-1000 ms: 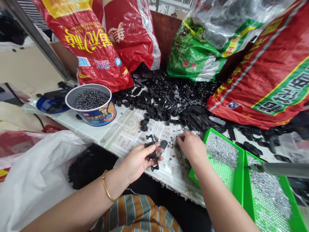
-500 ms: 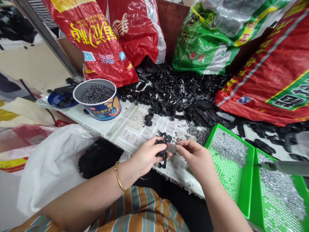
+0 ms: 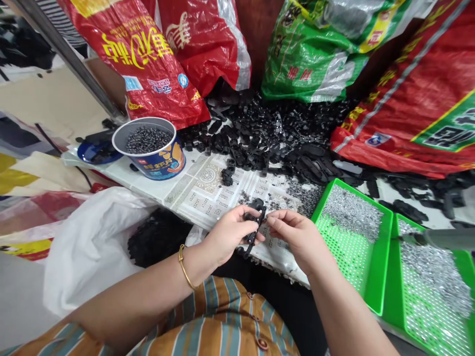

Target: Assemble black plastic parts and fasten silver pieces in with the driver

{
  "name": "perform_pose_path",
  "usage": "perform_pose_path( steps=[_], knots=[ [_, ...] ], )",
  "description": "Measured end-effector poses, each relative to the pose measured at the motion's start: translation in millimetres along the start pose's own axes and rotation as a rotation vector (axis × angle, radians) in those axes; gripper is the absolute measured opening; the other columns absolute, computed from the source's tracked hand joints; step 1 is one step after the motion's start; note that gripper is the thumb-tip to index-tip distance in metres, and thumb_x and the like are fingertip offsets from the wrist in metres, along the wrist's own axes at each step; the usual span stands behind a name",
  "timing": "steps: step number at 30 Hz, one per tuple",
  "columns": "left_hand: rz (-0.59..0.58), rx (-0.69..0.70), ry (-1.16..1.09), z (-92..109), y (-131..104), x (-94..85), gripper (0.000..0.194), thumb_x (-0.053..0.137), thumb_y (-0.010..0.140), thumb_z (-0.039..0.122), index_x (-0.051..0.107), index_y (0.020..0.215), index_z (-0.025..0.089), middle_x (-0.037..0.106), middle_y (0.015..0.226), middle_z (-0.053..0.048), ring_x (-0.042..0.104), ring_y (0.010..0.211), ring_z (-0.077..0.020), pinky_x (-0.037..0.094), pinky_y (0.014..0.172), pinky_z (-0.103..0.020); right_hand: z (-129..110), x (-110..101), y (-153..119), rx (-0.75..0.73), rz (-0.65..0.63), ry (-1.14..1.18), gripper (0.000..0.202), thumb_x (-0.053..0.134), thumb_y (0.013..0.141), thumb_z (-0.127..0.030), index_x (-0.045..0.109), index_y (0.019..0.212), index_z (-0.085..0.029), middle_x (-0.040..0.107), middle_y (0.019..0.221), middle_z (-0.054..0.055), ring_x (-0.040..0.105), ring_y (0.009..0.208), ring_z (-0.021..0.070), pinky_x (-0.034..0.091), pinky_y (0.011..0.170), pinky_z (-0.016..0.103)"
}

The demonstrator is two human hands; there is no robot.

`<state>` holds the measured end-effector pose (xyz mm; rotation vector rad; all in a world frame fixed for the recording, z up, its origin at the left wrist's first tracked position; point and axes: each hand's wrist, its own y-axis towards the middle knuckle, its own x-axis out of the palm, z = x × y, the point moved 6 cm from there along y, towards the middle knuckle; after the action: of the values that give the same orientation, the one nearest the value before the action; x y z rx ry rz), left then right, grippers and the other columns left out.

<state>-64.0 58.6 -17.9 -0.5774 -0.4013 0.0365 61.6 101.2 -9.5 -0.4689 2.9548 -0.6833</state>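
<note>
My left hand [image 3: 232,231] is closed around a long black plastic part [image 3: 261,215] with round knobs, held tilted above the table's front edge. Close on its right, my right hand [image 3: 293,230] has thumb and forefinger pinched together at the part's side. Whatever sits in that pinch is too small to make out. Beyond both hands, a heap of loose black plastic parts [image 3: 260,138] covers the back of the table, and tiny black bits [image 3: 304,195] are scattered nearer to my right hand.
On the left stands a blue tub [image 3: 159,165] of small dark pieces. Two green perforated trays [image 3: 343,269] with small silvery pieces lie on the right, a grey tool [image 3: 441,236] reaching over one. Red sacks [image 3: 148,74] and a green sack [image 3: 293,69] line the back.
The black part has turned in my left hand from nearly upright to slanted. A pale, see-through piece between my hands no longer shows. My right hand stays pinched close by.
</note>
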Motion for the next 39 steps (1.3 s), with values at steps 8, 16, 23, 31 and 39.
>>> perform_pose_path(
  steps=[8, 16, 23, 31, 39],
  knots=[
    [-0.019, 0.068, 0.032, -3, -1, 2.2, 0.018, 0.051, 0.07, 0.014, 0.051, 0.088, 0.017, 0.057, 0.052, 0.002, 0.055, 0.052, -0.0098, 0.04, 0.053, -0.021, -3, 3, 4, 0.027, -0.054, -0.018, 0.027, 0.073, 0.06, -0.037, 0.063, 0.07, -0.015, 0.055, 0.059, -0.002, 0.046, 0.053, 0.0073, 0.038, 0.055, 0.023],
    [-0.009, 0.125, 0.014, -6, 4, 5.9, 0.018, 0.057, 0.068, 0.014, 0.049, 0.084, 0.016, 0.054, 0.05, 0.005, 0.049, 0.049, -0.0076, 0.039, 0.053, -0.021, 3, 0, 1, -0.079, 0.039, -0.046, 0.026, 0.071, 0.063, -0.037, 0.064, 0.076, -0.015, 0.06, 0.066, 0.0, 0.049, 0.06, 0.0093, 0.039, 0.059, 0.024],
    [0.023, 0.122, 0.02, -8, 6, 5.8, 0.015, 0.056, 0.068, 0.014, 0.05, 0.081, 0.016, 0.053, 0.046, 0.006, 0.048, 0.044, -0.0073, 0.038, 0.05, -0.021, 7, -1, -6, -0.089, 0.103, -0.022, 0.024, 0.071, 0.063, -0.036, 0.066, 0.074, -0.016, 0.063, 0.068, 0.001, 0.05, 0.06, 0.0095, 0.04, 0.061, 0.025],
    [0.016, 0.115, 0.008, -13, 6, 7.2, 0.015, 0.054, 0.067, 0.012, 0.049, 0.08, 0.017, 0.053, 0.045, 0.006, 0.047, 0.043, -0.0077, 0.038, 0.049, -0.021, 15, -3, -12, -0.108, 0.127, -0.017, 0.021, 0.07, 0.065, -0.037, 0.065, 0.074, -0.018, 0.063, 0.068, -0.001, 0.051, 0.063, 0.0092, 0.04, 0.064, 0.024],
    [-0.004, 0.101, -0.019, -12, 5, 8.7, 0.016, 0.053, 0.067, 0.011, 0.048, 0.081, 0.017, 0.053, 0.045, 0.006, 0.048, 0.045, -0.0075, 0.038, 0.05, -0.021, 19, -4, -15, -0.136, 0.17, -0.045, 0.021, 0.068, 0.067, -0.038, 0.064, 0.076, -0.019, 0.064, 0.074, 0.0, 0.054, 0.069, 0.0122, 0.042, 0.068, 0.027]
  ],
)
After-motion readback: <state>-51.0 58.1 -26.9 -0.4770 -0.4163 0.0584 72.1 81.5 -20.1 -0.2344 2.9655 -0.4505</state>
